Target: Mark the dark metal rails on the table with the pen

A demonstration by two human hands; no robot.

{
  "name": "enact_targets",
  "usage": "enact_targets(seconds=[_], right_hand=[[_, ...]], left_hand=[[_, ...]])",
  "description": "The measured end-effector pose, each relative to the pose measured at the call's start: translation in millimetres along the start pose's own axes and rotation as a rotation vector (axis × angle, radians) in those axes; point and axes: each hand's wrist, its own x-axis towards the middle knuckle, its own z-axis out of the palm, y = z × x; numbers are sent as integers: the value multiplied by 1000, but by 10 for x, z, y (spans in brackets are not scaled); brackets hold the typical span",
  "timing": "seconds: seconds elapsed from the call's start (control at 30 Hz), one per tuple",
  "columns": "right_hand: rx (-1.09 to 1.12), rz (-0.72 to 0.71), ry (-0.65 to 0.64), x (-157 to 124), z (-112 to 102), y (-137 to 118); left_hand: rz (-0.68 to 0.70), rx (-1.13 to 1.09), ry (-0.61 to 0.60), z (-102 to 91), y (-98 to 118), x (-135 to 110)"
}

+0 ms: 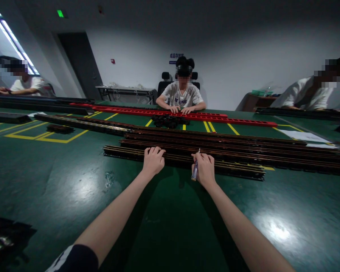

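Note:
Across the table in front of me lies a long dark rail [232,170] with thin gold-coloured edges, nearest of a stack of similar rails [243,145]. My left hand [154,161] rests on this front rail left of its middle, fingers curled over it and closed. Farther right, my right hand [206,168] is closed around a small screwdriver [195,172] with a translucent purplish handle. Its thin metal tip points up and away from me. The right fingers also lie against the front rail; whether they grip it is hidden.
The green table [164,234] has yellow tape lines. Red slotted strips [249,122] and a heap of black parts [168,121] lie beyond the rails. A person [182,94] sits opposite; others sit left and right. Dark metallic pieces [5,238] lie near left, papers [303,136] at right.

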Motion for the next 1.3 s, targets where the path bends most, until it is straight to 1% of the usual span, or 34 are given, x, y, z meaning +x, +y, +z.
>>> enact_targets(seconds=[0.07,0.23,0.33,0.43,0.57,0.63,0.77,0.93,1.1,1.3], right_hand=[[9,9,0,0,7,30],[84,94,12,-2,19,101],[74,53,29,0,9,68],[27,-15,-1,6,-6,21],[32,83,6,18,5,11],[37,98,4,24,18,15],[7,70,-4,24,21,28],[-1,76,48,16,-10,43],[-6,-24,42,26,-12,-4],[-4,12,38,31,6,0]], left_hand=[[-1,4,5,4,1,2],[4,-4,-11,21,-4,12],[9,-4,-21,17,0,19],[6,8,-15,3,11,21],[-5,0,-26,-7,15,20],[-3,-7,-23,-6,11,21],[0,-11,-17,2,8,23],[-1,-1,-4,6,12,20],[-9,-7,-26,3,9,22],[-8,-16,-17,11,9,23]])
